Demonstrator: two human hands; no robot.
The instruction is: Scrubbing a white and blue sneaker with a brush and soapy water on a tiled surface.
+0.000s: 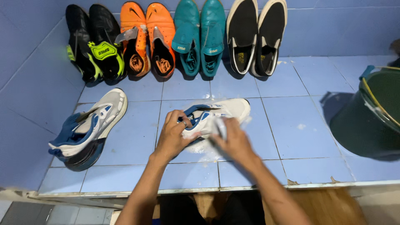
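White-and-blue sneaker (pixel 216 114) lying soapy on the blue tiled floor (pixel 291 125), its collar gripped by the left hand (pixel 175 135), while the right hand (pixel 235 141) closes around a brush (pixel 220 127) pressed against its side.

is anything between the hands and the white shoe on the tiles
Nothing visible. The left hand already grips the white shoe at its blue collar, and the right hand presses a brush on its side. The other white shoe lies apart to the left and the bucket to the right.
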